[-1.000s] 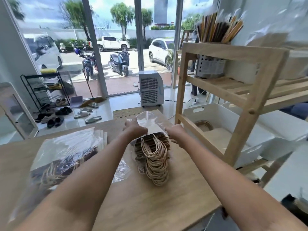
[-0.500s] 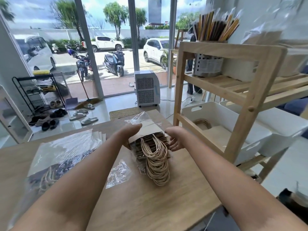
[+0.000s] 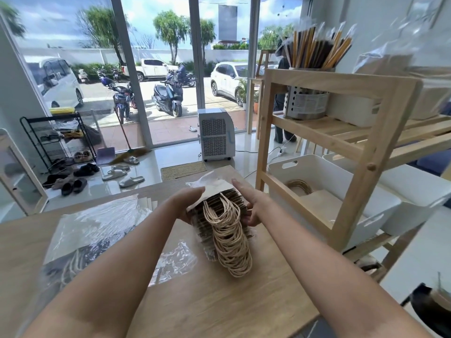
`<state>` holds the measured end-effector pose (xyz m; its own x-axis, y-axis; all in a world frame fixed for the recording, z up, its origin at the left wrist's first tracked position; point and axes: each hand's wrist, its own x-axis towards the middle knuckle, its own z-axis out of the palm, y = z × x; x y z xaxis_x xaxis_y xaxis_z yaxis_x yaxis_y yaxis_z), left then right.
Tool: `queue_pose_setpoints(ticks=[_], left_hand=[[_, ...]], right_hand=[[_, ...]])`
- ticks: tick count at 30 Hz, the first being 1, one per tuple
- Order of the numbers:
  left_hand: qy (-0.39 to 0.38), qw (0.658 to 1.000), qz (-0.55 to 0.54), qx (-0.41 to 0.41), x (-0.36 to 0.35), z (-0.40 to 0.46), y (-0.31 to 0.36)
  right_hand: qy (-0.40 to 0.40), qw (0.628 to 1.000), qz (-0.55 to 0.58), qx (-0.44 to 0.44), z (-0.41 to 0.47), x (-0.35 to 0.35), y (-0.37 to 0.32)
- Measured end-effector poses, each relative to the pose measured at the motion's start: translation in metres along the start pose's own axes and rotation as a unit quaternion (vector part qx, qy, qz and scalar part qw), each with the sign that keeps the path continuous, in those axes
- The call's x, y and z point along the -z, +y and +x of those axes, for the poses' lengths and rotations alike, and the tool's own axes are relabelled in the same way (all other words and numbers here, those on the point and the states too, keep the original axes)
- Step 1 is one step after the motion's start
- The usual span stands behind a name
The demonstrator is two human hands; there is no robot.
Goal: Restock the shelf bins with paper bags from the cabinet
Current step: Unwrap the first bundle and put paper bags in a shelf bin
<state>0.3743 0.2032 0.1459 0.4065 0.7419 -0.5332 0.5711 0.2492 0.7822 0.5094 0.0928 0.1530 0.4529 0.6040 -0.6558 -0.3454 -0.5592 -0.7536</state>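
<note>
A thick stack of brown paper bags [image 3: 220, 211] with tan rope handles [image 3: 230, 242] stands partly out of a clear plastic wrapper on the wooden table [image 3: 207, 301]. My left hand [image 3: 189, 203] presses the stack's left side. On the stack's right side my right hand [image 3: 252, 204] grips it, with the forefinger stretched out. Both hands clamp the stack between them. A white bin [image 3: 324, 174] on the wooden shelf's [image 3: 366, 191] lower level holds a few bags.
A second plastic-wrapped pack of bags [image 3: 92, 230] lies at the table's left, with loose plastic film [image 3: 175, 262] beside it. A holder of wrapped sticks [image 3: 307, 98] stands on the upper shelf. An air cooler [image 3: 216, 134] and shoes are on the floor beyond.
My hands moved from the stack's far end to its two sides and closed on it. The stack rose a little and came further out of the wrapper.
</note>
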Motion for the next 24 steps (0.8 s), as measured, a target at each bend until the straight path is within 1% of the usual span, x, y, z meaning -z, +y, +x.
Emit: queue_pose_setpoints(ticks=[3, 6, 10, 12, 17, 19, 21, 22, 24], left_hand=[[0.007, 1.000, -0.021, 0.002, 0.001, -0.003, 0.000], [-0.005, 1.000, -0.025, 0.013, 0.000, -0.005, 0.000], [-0.022, 0.999, -0.029, 0.016, 0.002, 0.001, -0.002], [-0.021, 0.999, -0.038, 0.019, 0.003, 0.003, -0.003], [-0.015, 0.998, -0.054, 0.016, 0.004, -0.005, -0.006], [-0.013, 0.999, -0.052, 0.008, 0.005, -0.005, -0.006], [-0.013, 0.999, -0.053, 0.003, 0.004, -0.004, -0.006], [-0.015, 0.998, -0.053, 0.000, 0.004, -0.004, -0.005], [-0.011, 0.998, -0.061, 0.002, 0.002, -0.003, -0.003]], right_hand=[[-0.039, 0.999, 0.023, -0.009, 0.043, -0.006, 0.004], [-0.061, 0.997, 0.003, -0.037, 0.020, -0.009, 0.004], [-0.082, 0.996, -0.038, 0.005, 0.009, -0.011, 0.003], [-0.065, 0.995, -0.064, 0.039, 0.008, -0.014, 0.003], [-0.009, 0.993, -0.089, 0.076, 0.009, -0.024, 0.007], [0.015, 0.989, -0.110, 0.100, 0.061, -0.020, 0.011], [0.032, 0.986, -0.130, 0.098, 0.102, -0.017, 0.013], [0.033, 0.984, -0.150, 0.093, 0.094, -0.015, 0.012], [0.032, 0.977, -0.189, 0.093, 0.034, -0.016, 0.004]])
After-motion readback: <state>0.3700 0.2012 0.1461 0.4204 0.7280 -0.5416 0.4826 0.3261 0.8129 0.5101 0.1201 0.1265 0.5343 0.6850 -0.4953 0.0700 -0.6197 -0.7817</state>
